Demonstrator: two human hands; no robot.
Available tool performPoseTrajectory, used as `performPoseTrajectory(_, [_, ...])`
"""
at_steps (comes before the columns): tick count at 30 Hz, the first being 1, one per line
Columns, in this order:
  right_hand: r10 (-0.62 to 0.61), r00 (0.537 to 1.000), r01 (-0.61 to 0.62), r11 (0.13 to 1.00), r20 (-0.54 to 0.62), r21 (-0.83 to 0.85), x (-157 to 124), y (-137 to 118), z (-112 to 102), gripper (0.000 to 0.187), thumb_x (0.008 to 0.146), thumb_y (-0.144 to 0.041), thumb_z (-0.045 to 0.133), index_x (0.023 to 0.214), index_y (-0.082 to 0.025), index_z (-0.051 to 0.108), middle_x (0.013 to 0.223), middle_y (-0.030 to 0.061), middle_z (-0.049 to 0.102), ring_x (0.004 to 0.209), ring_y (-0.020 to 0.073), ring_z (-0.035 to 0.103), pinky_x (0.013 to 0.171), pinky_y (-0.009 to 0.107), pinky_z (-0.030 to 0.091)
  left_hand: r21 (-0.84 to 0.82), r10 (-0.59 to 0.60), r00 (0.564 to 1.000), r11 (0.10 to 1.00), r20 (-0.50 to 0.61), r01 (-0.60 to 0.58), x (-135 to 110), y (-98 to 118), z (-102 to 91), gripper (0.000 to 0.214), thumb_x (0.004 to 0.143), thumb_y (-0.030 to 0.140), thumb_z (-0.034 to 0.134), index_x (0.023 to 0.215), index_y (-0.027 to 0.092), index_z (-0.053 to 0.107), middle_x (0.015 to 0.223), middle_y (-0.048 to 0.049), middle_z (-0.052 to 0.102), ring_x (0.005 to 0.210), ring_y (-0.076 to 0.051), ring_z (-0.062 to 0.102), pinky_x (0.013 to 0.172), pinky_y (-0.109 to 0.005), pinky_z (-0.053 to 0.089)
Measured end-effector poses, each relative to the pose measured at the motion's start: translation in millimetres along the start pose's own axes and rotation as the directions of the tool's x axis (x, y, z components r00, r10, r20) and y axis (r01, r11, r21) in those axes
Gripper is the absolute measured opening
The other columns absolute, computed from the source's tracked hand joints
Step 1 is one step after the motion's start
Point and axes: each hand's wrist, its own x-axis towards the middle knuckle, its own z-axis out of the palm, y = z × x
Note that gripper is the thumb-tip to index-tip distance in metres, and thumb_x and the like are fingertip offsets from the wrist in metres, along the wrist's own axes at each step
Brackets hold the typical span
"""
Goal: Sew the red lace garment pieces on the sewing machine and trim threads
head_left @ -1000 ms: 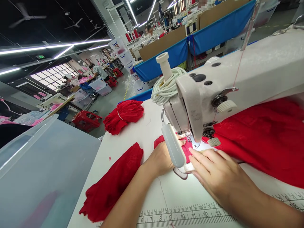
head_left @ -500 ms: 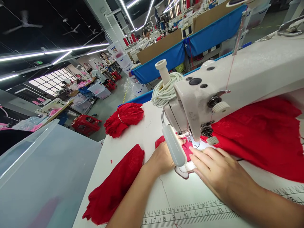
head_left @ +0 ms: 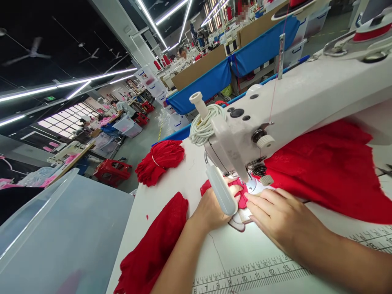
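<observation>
A small piece of red fabric (head_left: 243, 201) lies under the needle area of a white sewing machine (head_left: 237, 141), bunched more than flat. My left hand (head_left: 211, 210) is closed on its left part, fingers bent over the cloth; the machine's lamp (head_left: 221, 190) hides some of them. From the right, my right hand (head_left: 280, 214) rests with its fingers stretched out, the fingertips touching the fabric's right edge. A larger red cloth (head_left: 324, 171) spreads under the machine arm, behind my right hand.
A tied red fabric bundle (head_left: 161, 161) and a folded red cloth (head_left: 156, 241) lie left on the white table (head_left: 196, 175). A printed ruler (head_left: 245, 279) runs along the front. A clear plastic bin (head_left: 70, 228) stands left. Scissors (head_left: 385, 170) show at the far right.
The view has shifted, so the machine appears further left and lower. The small red fabric is more wrinkled, and my left fingers show more bent over it. Both hands stay at the cloth.
</observation>
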Motion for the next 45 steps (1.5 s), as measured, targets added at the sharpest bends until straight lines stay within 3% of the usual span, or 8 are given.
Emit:
performPoseTrajectory(17, [0.002, 1.000, -0.002, 1.000, 0.003, 0.026, 3.2, 1.2, -0.2, 0.027, 0.080, 0.000, 0.044, 0.068, -0.017, 0.061, 0.068, 0.0056, 0.059, 0.068, 0.0192, 0.044, 0.067, 0.033, 0.032, 0.049, 0.007, 1.000, 0.999, -0.004, -0.006, 5.4, 8.5, -6.6, 0.028, 0.096, 0.022, 0.039, 0.105, 0.012, 0.064, 0.109, -0.0145, 0.068, 0.102, -0.022, 0.065, 0.088, -0.035, 0.056])
performPoseTrajectory(34, [0.042, 0.999, -0.044, 0.996, 0.023, 0.073, 3.9, 3.7, -3.5, 0.024, 0.076, 0.001, 0.048, 0.064, -0.019, 0.055, 0.063, 0.0021, 0.054, 0.065, 0.0177, 0.041, 0.062, 0.032, 0.025, 0.098, 0.051, 0.999, 0.994, -0.001, -0.051, -1.7, 5.2, -3.2, 0.030, 0.095, 0.022, 0.039, 0.115, 0.013, 0.059, 0.118, -0.0137, 0.066, 0.113, -0.023, 0.062, 0.094, -0.036, 0.055])
performPoseTrajectory(45, [0.034, 0.998, -0.038, 0.997, 0.059, 0.069, 5.4, 4.7, -4.7, 0.027, 0.079, 0.002, 0.045, 0.068, -0.018, 0.059, 0.065, 0.0032, 0.056, 0.068, 0.0182, 0.044, 0.065, 0.032, 0.028, 0.055, 0.052, 0.998, 0.997, -0.022, -0.051, -1.5, 6.3, -3.6, 0.026, 0.093, 0.020, 0.041, 0.112, 0.013, 0.058, 0.115, -0.0138, 0.067, 0.117, -0.024, 0.060, 0.097, -0.039, 0.053])
